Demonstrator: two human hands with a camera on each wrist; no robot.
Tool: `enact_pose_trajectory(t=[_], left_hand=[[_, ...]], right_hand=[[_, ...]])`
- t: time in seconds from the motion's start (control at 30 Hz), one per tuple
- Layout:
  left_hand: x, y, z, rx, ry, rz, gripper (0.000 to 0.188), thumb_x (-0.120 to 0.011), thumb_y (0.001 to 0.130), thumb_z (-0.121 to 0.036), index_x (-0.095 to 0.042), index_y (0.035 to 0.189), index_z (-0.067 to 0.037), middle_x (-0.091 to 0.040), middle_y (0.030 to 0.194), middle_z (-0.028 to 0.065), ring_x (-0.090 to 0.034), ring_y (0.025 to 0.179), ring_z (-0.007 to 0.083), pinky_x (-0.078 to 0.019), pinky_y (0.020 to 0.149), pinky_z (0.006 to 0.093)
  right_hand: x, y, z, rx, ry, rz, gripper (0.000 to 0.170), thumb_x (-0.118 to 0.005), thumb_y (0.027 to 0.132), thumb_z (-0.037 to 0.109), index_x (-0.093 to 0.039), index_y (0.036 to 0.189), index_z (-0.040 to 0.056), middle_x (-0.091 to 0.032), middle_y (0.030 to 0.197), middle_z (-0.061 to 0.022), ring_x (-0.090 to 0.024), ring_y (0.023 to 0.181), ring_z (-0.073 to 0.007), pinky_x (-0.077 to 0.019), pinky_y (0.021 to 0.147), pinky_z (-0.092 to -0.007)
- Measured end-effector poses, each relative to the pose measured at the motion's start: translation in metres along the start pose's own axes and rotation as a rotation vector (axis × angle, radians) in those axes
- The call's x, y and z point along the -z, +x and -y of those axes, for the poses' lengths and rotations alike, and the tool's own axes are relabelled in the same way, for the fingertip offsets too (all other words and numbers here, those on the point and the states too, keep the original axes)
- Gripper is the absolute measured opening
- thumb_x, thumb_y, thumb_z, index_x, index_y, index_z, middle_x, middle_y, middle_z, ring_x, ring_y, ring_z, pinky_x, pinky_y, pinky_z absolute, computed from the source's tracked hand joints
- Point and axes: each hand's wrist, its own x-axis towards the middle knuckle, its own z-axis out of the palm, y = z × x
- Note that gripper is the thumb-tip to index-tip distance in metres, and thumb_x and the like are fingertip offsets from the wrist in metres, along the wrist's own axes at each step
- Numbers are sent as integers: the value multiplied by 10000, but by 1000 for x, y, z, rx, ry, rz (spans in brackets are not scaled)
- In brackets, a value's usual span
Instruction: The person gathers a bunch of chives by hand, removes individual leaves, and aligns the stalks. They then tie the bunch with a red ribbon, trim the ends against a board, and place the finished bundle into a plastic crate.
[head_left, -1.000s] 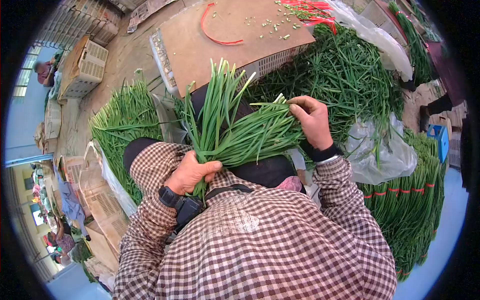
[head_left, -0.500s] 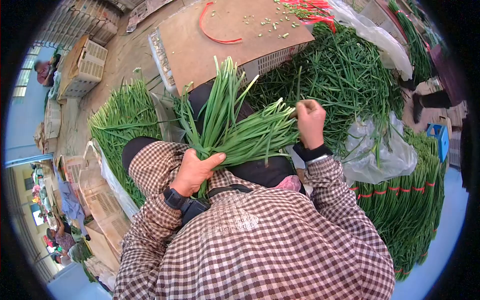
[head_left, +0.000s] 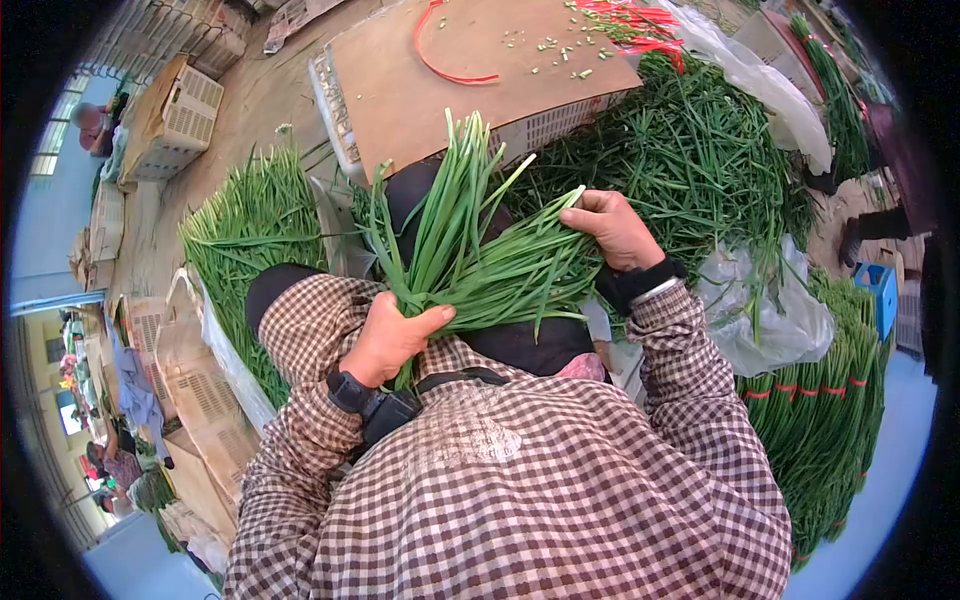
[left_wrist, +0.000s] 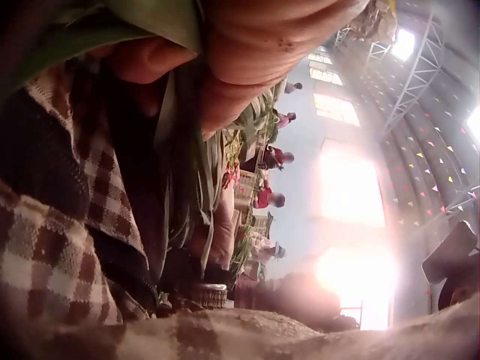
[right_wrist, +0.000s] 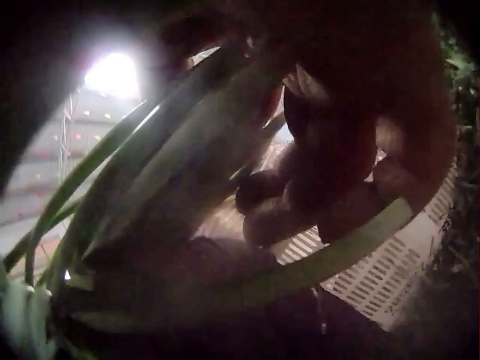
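Over my lap, my left hand (head_left: 385, 342) grips a bunch of chives (head_left: 452, 220), thumb across the stalks, which splay into two fans. My right hand (head_left: 618, 235) has its fingers pinching the pale ends of the fan that leans right. Beside me on the right are chive bundles (head_left: 815, 440) tied with red bands; on my left is a chive stack (head_left: 250, 225). Beyond the bundles spreads a loose green heap (head_left: 690, 160). Ahead, the brown tabletop (head_left: 400, 105) carries a curved red strip (head_left: 443, 66) and small clippings (head_left: 583, 74). Farther off, left, stands a white crate (head_left: 190, 110).
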Motion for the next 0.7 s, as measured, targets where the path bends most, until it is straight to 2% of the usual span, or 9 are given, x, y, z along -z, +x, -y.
enact_pose_trajectory(t=[0.03,0.2,0.3,0.37,0.43,0.53,0.57,0.63,0.7], left_hand=[[2,0,1,33,-15,18,240,-676,838,-128,-563,1023,-25,-525,721,-26,-369,496,41,-282,417,212],[14,5,2,132,-43,76,281,-669,849,-154,-545,1067,-28,-530,768,-27,-363,524,38,-286,432,204],[17,6,2,121,-60,71,321,-702,824,-171,-558,1056,-2,-574,831,4,-423,554,37,-316,425,185],[22,7,2,127,-54,91,332,-701,826,-182,-553,1064,-2,-574,837,4,-422,556,37,-317,424,189],[22,6,3,131,-26,79,337,-699,829,-183,-549,1071,-3,-576,843,5,-418,554,37,-318,422,195],[21,8,1,129,33,73,372,-694,833,-194,-540,1129,-28,-584,880,-5,-407,557,36,-313,429,199],[23,8,1,131,46,106,412,-692,833,-213,-534,1178,-52,-588,911,-19,-404,565,36,-308,439,196],[22,6,-5,95,35,132,379,-690,834,-179,-554,1157,-34,-610,921,2,-466,621,63,-367,515,217],[17,-1,-14,40,34,127,355,-703,823,-143,-581,1121,8,-641,978,54,-583,767,123,-476,658,259]], right_hand=[[1,-2,1,4,88,7,157,-662,827,98,-657,871,-52,-658,813,-53,-573,699,-100,-475,659,-273],[23,-9,11,62,-56,7,154,-649,824,157,-670,816,5,-606,713,3,-524,622,-75,-430,590,-227],[38,-12,21,-38,-8,-55,164,-638,831,159,-666,829,-3,-628,723,-23,-567,653,-96,-443,599,-236],[72,-9,17,28,112,-167,221,-621,844,175,-650,935,-24,-680,870,-108,-649,753,-163,-502,627,-283],[107,-2,11,94,56,-463,240,-608,858,186,-644,950,-33,-678,895,-113,-652,761,-172,-514,651,-303],[119,4,14,254,-1311,-763,294,-598,866,202,-628,1001,-58,-673,890,-109,-652,765,-175,-511,647,-303],[115,9,20,136,-922,-513,373,-603,856,227,-599,1072,-78,-664,904,-130,-642,775,-169,-506,665,-298],[51,8,41,67,-290,-246,396,-615,840,250,-607,1052,-84,-659,862,-152,-627,760,-162,-495,675,-293],[15,10,37,132,-423,15,321,-615,826,227,-645,957,-65,-659,799,-137,-621,750,-161,-489,675,-286]])
